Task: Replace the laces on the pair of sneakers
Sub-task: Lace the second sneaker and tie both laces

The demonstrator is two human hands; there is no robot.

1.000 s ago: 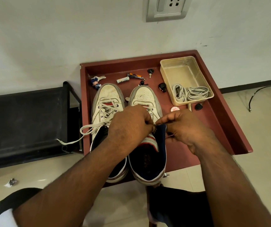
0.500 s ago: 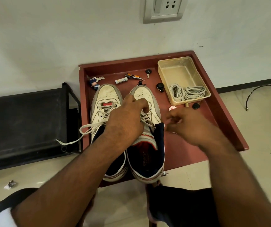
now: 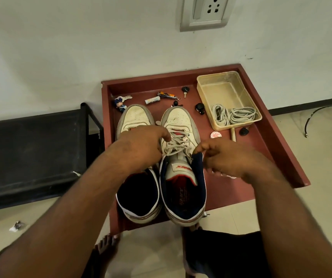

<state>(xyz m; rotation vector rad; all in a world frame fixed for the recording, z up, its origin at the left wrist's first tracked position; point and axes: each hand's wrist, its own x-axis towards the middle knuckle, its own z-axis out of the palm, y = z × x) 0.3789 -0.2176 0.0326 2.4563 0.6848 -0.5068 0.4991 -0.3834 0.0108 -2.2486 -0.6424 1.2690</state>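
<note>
Now both hands work the right sneaker (image 3: 181, 149) at the tray's (image 3: 277, 149) near edge: left hand (image 3: 141, 149) plucks its lace (image 3: 178, 146), right hand (image 3: 227, 157) pinches the collar to steady it. Coiled laces (image 3: 233, 116) wait in the tub (image 3: 221, 85), far-right corner.

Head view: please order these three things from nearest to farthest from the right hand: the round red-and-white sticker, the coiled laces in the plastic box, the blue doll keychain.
1. Round sticker, just beyond the right hand.
2. Coiled laces, in the box, farther right.
3. Doll keychain, far left corner.
</note>
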